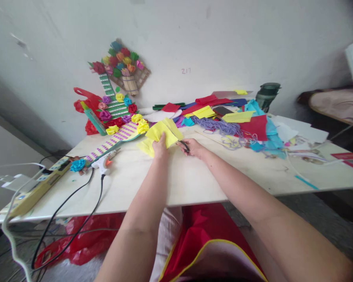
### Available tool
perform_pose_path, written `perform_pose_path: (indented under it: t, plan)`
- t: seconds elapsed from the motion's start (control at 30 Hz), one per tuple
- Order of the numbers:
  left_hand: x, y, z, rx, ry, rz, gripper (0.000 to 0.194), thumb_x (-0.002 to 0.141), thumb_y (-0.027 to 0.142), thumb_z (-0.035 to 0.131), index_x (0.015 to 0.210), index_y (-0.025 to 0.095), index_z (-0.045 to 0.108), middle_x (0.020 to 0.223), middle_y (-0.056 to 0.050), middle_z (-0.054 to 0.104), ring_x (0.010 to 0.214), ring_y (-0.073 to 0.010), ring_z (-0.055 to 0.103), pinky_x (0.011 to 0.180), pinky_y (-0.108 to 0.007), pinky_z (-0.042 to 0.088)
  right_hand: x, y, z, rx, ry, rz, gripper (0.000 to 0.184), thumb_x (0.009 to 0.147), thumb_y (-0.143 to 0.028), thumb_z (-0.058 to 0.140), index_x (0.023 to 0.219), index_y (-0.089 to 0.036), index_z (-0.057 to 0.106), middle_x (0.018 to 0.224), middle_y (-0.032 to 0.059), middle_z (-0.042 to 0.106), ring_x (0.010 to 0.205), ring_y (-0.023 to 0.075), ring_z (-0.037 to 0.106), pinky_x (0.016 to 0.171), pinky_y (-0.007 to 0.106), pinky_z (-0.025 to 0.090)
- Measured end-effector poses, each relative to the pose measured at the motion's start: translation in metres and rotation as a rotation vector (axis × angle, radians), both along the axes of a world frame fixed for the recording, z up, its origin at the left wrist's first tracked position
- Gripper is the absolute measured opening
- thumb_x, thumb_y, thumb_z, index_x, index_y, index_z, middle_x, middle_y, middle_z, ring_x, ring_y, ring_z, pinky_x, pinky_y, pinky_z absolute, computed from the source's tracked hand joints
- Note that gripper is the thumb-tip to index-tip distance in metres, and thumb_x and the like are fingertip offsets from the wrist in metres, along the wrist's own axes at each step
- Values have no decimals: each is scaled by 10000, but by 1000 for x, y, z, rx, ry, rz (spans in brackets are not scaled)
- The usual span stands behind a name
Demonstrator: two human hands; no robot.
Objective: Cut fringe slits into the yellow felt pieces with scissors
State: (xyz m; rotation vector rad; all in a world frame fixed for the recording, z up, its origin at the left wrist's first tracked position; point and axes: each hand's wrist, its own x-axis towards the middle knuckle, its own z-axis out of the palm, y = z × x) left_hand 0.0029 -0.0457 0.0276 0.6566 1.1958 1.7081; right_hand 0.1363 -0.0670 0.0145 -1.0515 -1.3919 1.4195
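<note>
L hand [160, 148] closed on yellow sheets [159, 127] over tbl [191, 182], thumb on top; R hand [194, 148] curled round blk scissors [187, 148] at sheets' right edge, I can't tell if blades are apart.

I've got a bare wedge of tabletop [192, 184] between the left forearm [148, 196] and right forearm [241, 186], front edge up to the hands. Gap between left hand [159, 147] and right hand [194, 148] is taken by yellow sheet and scissors [186, 146]. Second open patch: right of the right forearm, out to the blue strip [306, 182]. Left, I see room up to the glue gun [104, 162]; its black cord [101, 188] drops over the front edge. Power strip [44, 188] blocks far left. Back is jammed: striped craft piece [117, 138] left, purple yarn [219, 126] and red fabric [257, 128] right, green bottle [266, 98] behind, then wall [194, 43].
</note>
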Motion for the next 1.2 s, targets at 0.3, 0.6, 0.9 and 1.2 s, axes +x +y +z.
perform_pose_path:
  t: [0.3, 0.6, 0.9, 1.2]
  plan:
    - [0, -2, 0, 16, -31, -19, 278, 689, 305, 674, 930, 192, 594, 1067, -69, 627, 933, -190, 616, 684, -249, 514, -1, -8, 8, 42, -97, -61, 326, 689, -333, 656, 859, -177, 427, 465, -77, 534, 306, 67, 462, 257, 146, 232]
    - [0, 1, -2, 75, -65, -32, 255, 681, 263, 678, 907, 177, 598, 1047, -81, 636, 903, -201, 629, 691, -281, 525, 0, -6, 8, 119, -152, -76, 539, 687, -318, 647, 1112, -222, 330, 505, -96, 574, 303, 95, 502, 244, 141, 262]
    - [1, -4, 1, 71, -68, -62, 258, 697, 257, 662, 934, 172, 607, 1064, -82, 633, 900, -196, 629, 680, -255, 527, 2, -6, 10, 98, -161, -26, 370, 740, -313, 613, 1066, -168, 517, 515, -61, 558, 312, 61, 483, 244, 145, 257]
    - [0, -5, 2, 17, 8, -105, 257, 690, 308, 667, 908, 190, 601, 1045, -76, 634, 913, -201, 623, 700, -286, 518, 7, -2, 5, 103, -114, 36, 327, 738, -466, 575, 707, -143, 528, 539, -23, 568, 355, 56, 511, 259, 143, 257]
